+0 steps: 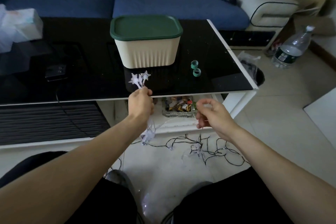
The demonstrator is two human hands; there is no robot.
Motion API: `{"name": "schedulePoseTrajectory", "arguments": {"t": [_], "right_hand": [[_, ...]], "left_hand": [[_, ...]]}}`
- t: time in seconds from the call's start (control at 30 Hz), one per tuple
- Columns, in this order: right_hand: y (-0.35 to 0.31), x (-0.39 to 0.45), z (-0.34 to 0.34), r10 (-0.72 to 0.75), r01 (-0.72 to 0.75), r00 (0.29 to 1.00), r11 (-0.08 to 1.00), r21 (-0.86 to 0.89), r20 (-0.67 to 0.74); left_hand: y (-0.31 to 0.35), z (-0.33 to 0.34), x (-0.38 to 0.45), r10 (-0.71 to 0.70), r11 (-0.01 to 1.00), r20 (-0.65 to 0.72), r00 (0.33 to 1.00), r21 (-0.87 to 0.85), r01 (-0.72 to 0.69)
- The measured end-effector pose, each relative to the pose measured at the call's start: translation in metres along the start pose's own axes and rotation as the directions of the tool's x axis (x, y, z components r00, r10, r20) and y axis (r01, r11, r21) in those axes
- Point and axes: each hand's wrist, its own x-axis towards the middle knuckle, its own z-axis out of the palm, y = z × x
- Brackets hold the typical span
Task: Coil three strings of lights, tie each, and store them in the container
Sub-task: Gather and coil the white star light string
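Observation:
My left hand (141,104) grips a bunch of clear star lights (140,78); stars stick up above the fist and more hang below it with thin wire. My right hand (211,114) pinches a blurred star and the wire to the right, level with the left. More strings of lights on dark wire (214,151) lie tangled on the floor between the table and my knees. The cream container (147,54) with its green lid (145,27) closed stands on the black table (81,82). Two green tie rolls (196,68) lie right of it.
A glass tray of batteries (180,108) sits on the shelf under the tabletop. A dark phone (55,72) lies on the table at left. A blue sofa (163,5) stands behind, a plastic bottle (292,49) and a black bin (256,74) to the right.

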Motion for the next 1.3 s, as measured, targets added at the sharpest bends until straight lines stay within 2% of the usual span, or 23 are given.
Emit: {"name": "schedulePoseTrajectory", "arguments": {"t": [0.07,0.17,0.3,0.4,0.53,0.63,0.77,0.93,1.03,1.1,1.2,1.27,1.3], "right_hand": [[-0.005,-0.004,0.001,-0.055,0.055,0.998,0.998,-0.012,0.019],[-0.016,-0.014,-0.001,-0.114,0.121,0.986,0.991,-0.054,0.120],[-0.027,-0.020,0.002,-0.199,0.210,0.949,0.978,-0.017,0.246],[-0.026,-0.016,0.007,-0.200,0.206,0.957,0.979,-0.006,0.209],[-0.017,-0.010,0.010,-0.217,0.218,0.975,0.976,-0.024,0.040],[-0.012,-0.008,0.011,-0.212,0.211,0.976,0.977,-0.021,-0.056],[-0.011,-0.011,0.014,-0.184,0.188,0.963,0.982,0.006,-0.195],[-0.016,-0.016,0.019,-0.144,0.163,0.962,0.984,0.066,-0.230],[-0.025,-0.018,0.015,-0.082,0.118,0.982,0.969,0.217,-0.167],[-0.027,-0.018,0.012,-0.070,0.099,0.990,0.961,0.256,-0.120],[-0.018,-0.010,0.007,-0.030,0.045,0.991,0.993,0.113,-0.129],[-0.002,0.004,0.001,0.002,-0.019,0.995,0.986,-0.165,-0.101],[0.006,0.010,-0.001,0.037,-0.045,0.999,0.937,-0.348,-0.030]], "left_hand": [[-0.006,0.004,-0.002,-0.002,0.997,0.095,0.995,0.076,-0.005],[-0.015,0.013,-0.007,-0.008,0.989,0.238,0.971,0.147,-0.028],[-0.028,0.024,-0.014,-0.046,0.980,0.427,0.903,0.192,-0.041],[-0.037,0.031,-0.021,-0.059,0.977,0.512,0.857,0.204,-0.055],[-0.044,0.038,-0.025,-0.052,0.957,0.508,0.860,0.272,-0.103],[-0.045,0.041,-0.026,-0.075,0.960,0.514,0.855,0.268,-0.077],[-0.047,0.044,-0.027,-0.036,0.951,0.552,0.833,0.276,-0.142],[-0.049,0.044,-0.030,0.029,0.932,0.532,0.846,0.292,-0.215],[-0.044,0.041,-0.027,0.105,0.912,0.493,0.864,0.300,-0.281],[-0.041,0.039,-0.025,0.144,0.896,0.475,0.868,0.309,-0.318],[-0.038,0.038,-0.026,0.155,0.902,0.465,0.872,0.294,-0.317],[-0.037,0.038,-0.028,0.123,0.915,0.478,0.870,0.284,-0.285],[-0.036,0.038,-0.030,0.097,0.926,0.490,0.866,0.276,-0.259]]}}
